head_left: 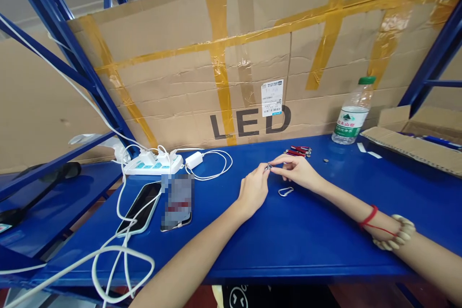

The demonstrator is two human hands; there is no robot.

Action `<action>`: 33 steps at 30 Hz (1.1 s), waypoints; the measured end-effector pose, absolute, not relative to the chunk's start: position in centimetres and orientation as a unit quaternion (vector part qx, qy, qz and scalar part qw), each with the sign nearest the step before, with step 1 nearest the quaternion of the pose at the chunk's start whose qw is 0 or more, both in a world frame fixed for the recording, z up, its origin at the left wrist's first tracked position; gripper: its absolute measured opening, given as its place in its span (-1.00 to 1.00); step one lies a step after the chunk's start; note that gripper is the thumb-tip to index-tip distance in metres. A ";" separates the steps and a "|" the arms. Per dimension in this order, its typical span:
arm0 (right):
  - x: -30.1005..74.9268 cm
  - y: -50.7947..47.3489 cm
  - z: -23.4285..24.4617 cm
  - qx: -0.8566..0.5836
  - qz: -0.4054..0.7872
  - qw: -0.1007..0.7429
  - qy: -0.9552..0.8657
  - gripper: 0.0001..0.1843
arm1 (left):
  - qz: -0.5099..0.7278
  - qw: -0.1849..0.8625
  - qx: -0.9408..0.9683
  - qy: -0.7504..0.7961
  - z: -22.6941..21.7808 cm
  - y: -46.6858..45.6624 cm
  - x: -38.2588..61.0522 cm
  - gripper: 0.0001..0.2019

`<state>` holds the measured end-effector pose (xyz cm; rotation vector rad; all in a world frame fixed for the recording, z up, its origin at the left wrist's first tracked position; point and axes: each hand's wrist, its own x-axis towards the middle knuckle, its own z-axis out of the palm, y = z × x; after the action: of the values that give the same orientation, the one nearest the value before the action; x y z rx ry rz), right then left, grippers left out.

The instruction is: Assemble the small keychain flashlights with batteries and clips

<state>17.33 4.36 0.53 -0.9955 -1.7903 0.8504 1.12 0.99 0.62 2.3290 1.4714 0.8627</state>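
My left hand (254,188) is closed in a pinch around a small metal ring (268,167), held just above the blue tabletop. From the other side, the thumb and index fingertips of my right hand (298,171) grip the same ring; its finer detail is too small to make out. Below my right fingers lies a silver carabiner (286,192). Several slim red objects with metal ends (296,151) rest in a bunch just beyond that hand. A tiny round dark piece (326,160) sits apart to their right.
On the left are a white power strip (135,165), a white charger (194,160), looping cables and two phones (142,209). A water bottle (352,113) stands at the back right beside an open cardboard box (415,151). Large taped cardboard (173,91) walls the back.
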 end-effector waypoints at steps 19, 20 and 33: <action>17.9 4.7 0.3 -0.371 0.395 0.445 -0.713 -0.67 | 0.302 0.169 0.808 0.477 0.2 1.5 1.0 -0.79; 17.9 4.7 0.3 -0.369 0.392 0.447 -0.714 -0.69 | 0.302 0.173 0.810 0.473 0.2 1.5 1.0 -0.79; 18.3 4.9 0.7 -0.350 0.344 0.456 -0.742 -0.77 | 0.301 0.211 0.821 0.437 -0.2 1.7 1.3 -0.81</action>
<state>18.33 4.88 0.67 -0.8627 -1.8304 0.8493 1.27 1.65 -0.19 2.2798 1.2150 0.8371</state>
